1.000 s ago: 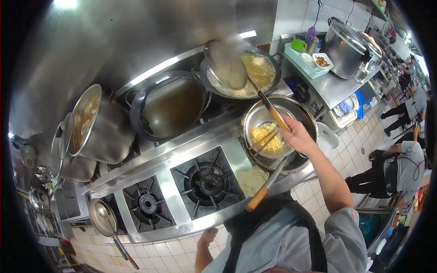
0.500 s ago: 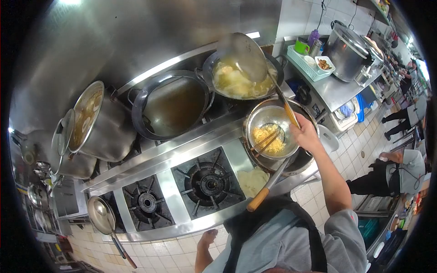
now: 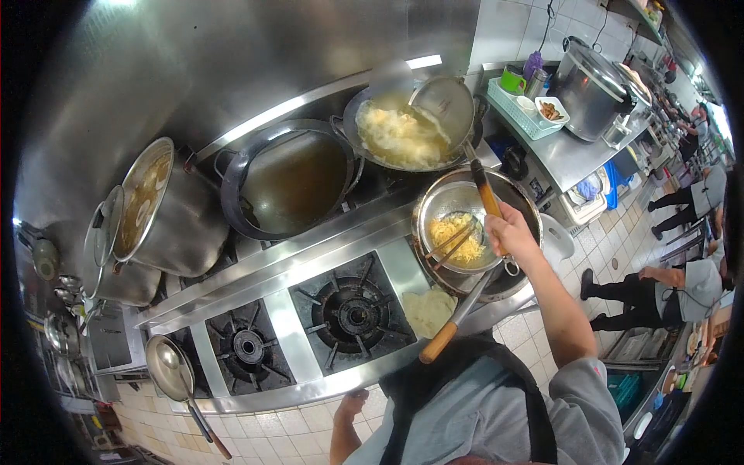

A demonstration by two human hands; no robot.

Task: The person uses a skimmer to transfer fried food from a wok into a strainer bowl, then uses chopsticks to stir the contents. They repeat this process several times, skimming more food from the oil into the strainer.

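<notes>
My right hand (image 3: 509, 232) is closed around the wooden handle of a large round metal skimmer (image 3: 448, 102). The skimmer's head is over the right side of a wok (image 3: 363, 147) of bubbling, pale yellow food in oil (image 3: 403, 136). Below my right hand, a strainer (image 3: 459, 190) with a wooden handle rests over a wide metal pot (image 3: 527, 194). Yellow fried bits (image 3: 453, 240) and brown chopsticks (image 3: 451, 249) lie in the strainer. Low beside my body, my left hand (image 3: 353, 404) hangs with its fingers curled, apparently holding nothing.
A second wok (image 3: 291, 178) of dark liquid and a tall stockpot (image 3: 182, 217) stand to the left. Burners (image 3: 353, 310) line the stove front, with a ladle in a pan (image 3: 169, 368) at the left end. A cooker (image 3: 593, 89) stands right; people (image 3: 682, 291) are beyond.
The skimmer head has moved right and down, uncovering more of the wok. The food foams more and looks paler. My right hand has come slightly lower; the left hand has hardly moved.
</notes>
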